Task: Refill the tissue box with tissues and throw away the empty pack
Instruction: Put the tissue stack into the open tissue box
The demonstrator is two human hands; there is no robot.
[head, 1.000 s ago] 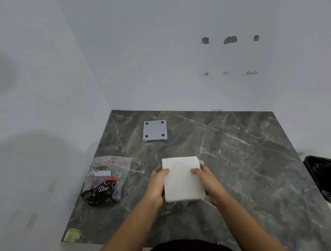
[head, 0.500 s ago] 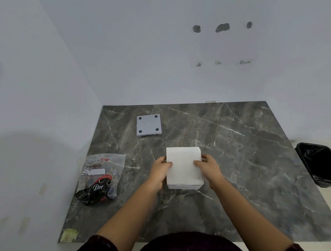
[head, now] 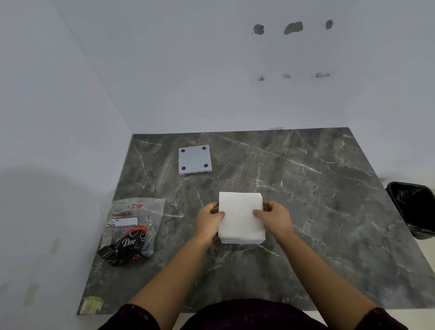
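Since a moment ago the tissue stack [head: 240, 217] has sunk lower, squared between both hands at the middle of the surface [head: 311, 186]. The left hand [head: 209, 220] and right hand [head: 275, 218] pinch its opposite side edges. The empty pack [head: 132, 229] lies left, nearer the left hand; the bin [head: 420, 207] sits far right.

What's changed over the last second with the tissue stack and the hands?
Both hands, left hand and right hand, kept hold of the white tissue stack, easing it slightly farther from the body and squaring it flatter on the marble table. The empty pack, grey square plate and black bin stayed put.
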